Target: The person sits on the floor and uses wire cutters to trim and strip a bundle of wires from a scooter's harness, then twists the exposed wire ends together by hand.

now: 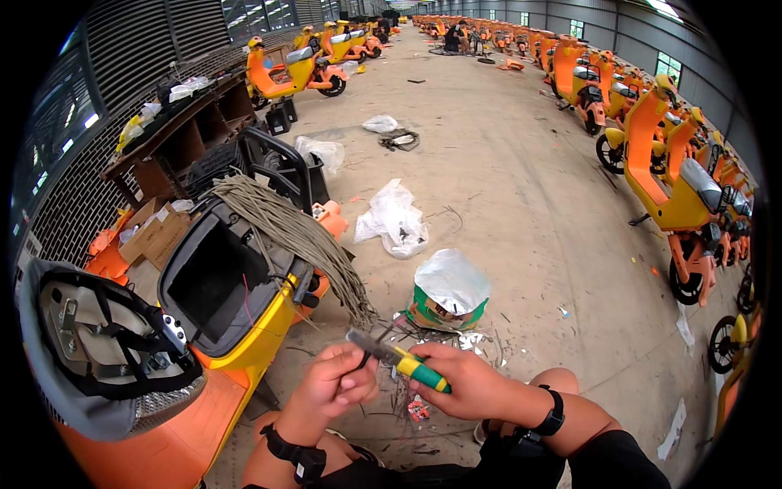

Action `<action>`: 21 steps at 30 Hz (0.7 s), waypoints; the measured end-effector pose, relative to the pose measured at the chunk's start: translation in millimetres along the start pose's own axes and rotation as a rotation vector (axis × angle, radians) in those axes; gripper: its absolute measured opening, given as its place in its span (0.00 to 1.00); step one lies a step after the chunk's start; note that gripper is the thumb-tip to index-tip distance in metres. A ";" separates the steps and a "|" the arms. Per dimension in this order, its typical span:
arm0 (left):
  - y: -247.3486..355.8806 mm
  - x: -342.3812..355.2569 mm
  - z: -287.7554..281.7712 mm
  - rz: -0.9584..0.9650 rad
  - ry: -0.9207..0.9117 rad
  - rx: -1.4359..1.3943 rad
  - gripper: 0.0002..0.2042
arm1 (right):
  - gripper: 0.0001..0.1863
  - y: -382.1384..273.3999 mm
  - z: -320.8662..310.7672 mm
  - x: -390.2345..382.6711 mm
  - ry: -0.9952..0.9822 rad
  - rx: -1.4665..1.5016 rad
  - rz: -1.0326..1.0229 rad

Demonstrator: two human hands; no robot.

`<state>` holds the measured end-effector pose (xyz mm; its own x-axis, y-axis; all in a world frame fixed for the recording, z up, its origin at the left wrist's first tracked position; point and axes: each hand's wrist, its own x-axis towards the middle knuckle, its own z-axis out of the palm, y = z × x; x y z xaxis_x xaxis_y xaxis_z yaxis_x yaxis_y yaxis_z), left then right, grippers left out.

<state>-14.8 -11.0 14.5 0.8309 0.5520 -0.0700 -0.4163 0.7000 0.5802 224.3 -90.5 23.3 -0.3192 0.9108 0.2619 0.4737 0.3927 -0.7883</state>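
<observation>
I hold both forearms angled inward over the floor (562,244). My right hand (472,383) wraps round the pliers (425,376); my left hand (338,379) curls, thumb and fingers pinching a dark strip (364,361). Beyond, a green bag (416,306) gapes, silver inside; I can't make out its contents. Cables (285,232) drape over the dark tub's (195,346) right edge. The pliers slant lower right to upper left, head pointing away leftward.

Sack (449,293) on floor (546,244) beyond pliers (423,374)
</observation>
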 end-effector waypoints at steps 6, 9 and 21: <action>-15.8 26.3 -2.5 0.514 0.540 1.556 0.11 | 0.16 10.3 6.4 5.0 -0.001 -0.119 0.196; -17.1 28.2 5.6 0.661 0.630 1.951 0.11 | 0.20 8.8 10.3 6.8 -0.045 -0.070 0.300; -6.3 20.4 2.7 0.070 0.573 0.883 0.09 | 0.18 19.0 13.7 2.7 -0.085 -0.057 0.240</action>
<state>5.8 -5.3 11.6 0.4208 0.8711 -0.2532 0.1515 0.2077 0.9664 221.1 -82.3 1.5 -0.2588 0.9657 0.0218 0.5891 0.1757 -0.7887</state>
